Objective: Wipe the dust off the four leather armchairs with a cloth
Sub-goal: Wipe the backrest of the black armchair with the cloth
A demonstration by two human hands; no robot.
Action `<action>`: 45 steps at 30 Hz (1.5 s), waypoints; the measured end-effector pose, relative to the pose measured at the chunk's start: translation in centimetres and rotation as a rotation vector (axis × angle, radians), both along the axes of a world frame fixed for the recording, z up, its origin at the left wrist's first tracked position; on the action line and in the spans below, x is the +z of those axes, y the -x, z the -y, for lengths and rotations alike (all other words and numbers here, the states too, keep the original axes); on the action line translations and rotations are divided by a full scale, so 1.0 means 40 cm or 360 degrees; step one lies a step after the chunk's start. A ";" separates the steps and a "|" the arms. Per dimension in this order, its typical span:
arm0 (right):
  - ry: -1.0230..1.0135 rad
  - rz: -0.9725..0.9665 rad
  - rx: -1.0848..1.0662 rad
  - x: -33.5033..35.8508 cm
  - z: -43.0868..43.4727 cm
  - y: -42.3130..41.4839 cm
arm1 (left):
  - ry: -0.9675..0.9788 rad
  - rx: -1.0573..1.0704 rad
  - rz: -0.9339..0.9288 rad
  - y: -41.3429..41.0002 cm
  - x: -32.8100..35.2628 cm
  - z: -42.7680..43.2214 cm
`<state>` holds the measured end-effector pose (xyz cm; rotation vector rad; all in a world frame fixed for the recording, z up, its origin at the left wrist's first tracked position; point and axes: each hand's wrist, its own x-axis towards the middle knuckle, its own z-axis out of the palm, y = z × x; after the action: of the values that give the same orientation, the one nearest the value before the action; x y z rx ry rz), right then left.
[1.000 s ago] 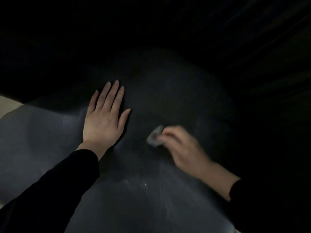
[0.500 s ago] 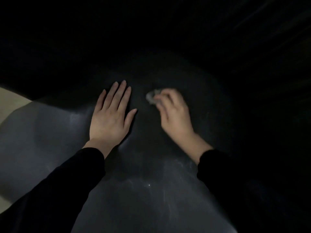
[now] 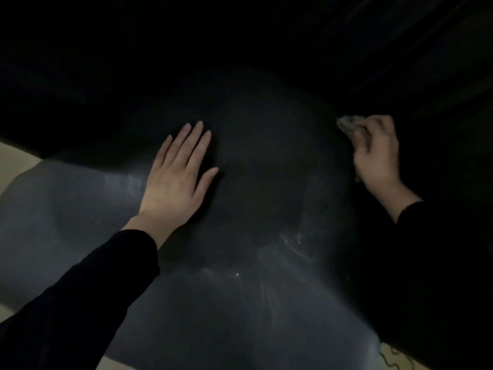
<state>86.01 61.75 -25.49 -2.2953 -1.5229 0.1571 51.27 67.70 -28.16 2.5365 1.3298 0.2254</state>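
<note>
The left hand [image 3: 176, 180] is laid flat on the dark leather armchair [image 3: 253, 303], with its fingers straight and slightly spread. A small crumpled grey cloth [image 3: 346, 124] is gripped in the curled fingers of the right hand [image 3: 378, 156] and held against the leather at the right, well apart from the left hand. Pale dusty streaks are seen on the nearer, dimly lit leather.

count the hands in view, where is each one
2. The left hand lies flat, fingers straight, on the dark leather armchair, left of centre. The right hand is at the upper right, gripping a small crumpled grey cloth. No others show.
</note>
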 end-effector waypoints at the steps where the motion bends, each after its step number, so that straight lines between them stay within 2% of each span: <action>1: 0.0062 0.0006 -0.0102 -0.021 0.007 -0.021 | 0.0010 -0.0039 0.0007 -0.011 0.002 0.008; 3: 0.0056 0.0063 -0.0169 -0.050 0.026 0.003 | 0.0043 -0.0110 0.0025 -0.038 0.004 0.027; 5: -0.0077 0.0103 -0.0071 -0.058 0.052 0.079 | 0.0067 -0.0187 0.0030 -0.068 0.000 0.047; 7: -0.0151 0.0076 0.0092 -0.053 0.096 0.181 | 0.0043 -0.0239 -0.0005 -0.085 -0.006 0.062; 11: -0.0010 -0.0021 0.0486 -0.038 0.249 0.342 | 0.0002 -0.0274 -0.0048 -0.106 -0.018 0.075; 13: 0.0090 -0.0109 0.0757 -0.025 0.306 0.378 | -0.0024 -0.0289 -0.0105 -0.105 -0.023 0.075; 15: 0.0079 -0.0194 0.0884 -0.004 0.310 0.364 | -0.0041 -0.0287 -0.0144 -0.104 -0.025 0.076; 17: -0.0078 -0.0224 0.0695 0.008 0.268 0.302 | -0.0044 -0.0279 -0.0144 -0.106 -0.025 0.076; 19: -0.0177 -0.0107 0.0296 -0.002 0.215 0.188 | -0.0046 -0.0277 -0.0142 -0.107 -0.025 0.077; 21: -0.0108 0.0022 -0.0077 -0.017 0.179 0.071 | -0.0049 -0.0277 -0.0137 -0.106 -0.025 0.077; 23: 0.0003 0.0050 -0.0310 -0.037 0.172 0.022 | -0.0050 -0.0281 -0.0124 -0.105 -0.024 0.079; 26: -0.0050 0.0078 -0.0268 -0.051 0.179 0.092 | -0.0058 -0.0278 -0.0134 -0.106 -0.026 0.080; 29: -0.0099 -0.0047 0.0068 -0.044 0.248 0.240 | -0.0061 -0.0272 -0.0135 -0.107 -0.027 0.080; 34: 0.0057 -0.0303 0.0600 -0.004 0.372 0.392 | -0.0050 -0.0291 -0.0127 -0.103 -0.023 0.076; 36: -0.0043 -0.0357 0.0484 0.014 0.348 0.344 | -0.0039 -0.0299 -0.0124 -0.102 -0.022 0.075; 38: -0.0150 -0.0259 0.0158 0.018 0.301 0.249 | -0.0031 -0.0303 -0.0115 -0.100 -0.021 0.076; 42: -0.0003 -0.0094 -0.0404 -0.010 0.201 0.067 | -0.0038 -0.0301 -0.0107 -0.100 -0.023 0.074; 45: -0.0027 -0.0002 -0.0496 -0.040 0.171 0.098 | -0.0050 -0.0309 -0.0124 -0.101 -0.026 0.073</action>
<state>82.11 54.92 -27.08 -2.4807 -1.1404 0.0605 55.30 64.76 -29.20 2.7042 1.1036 0.1107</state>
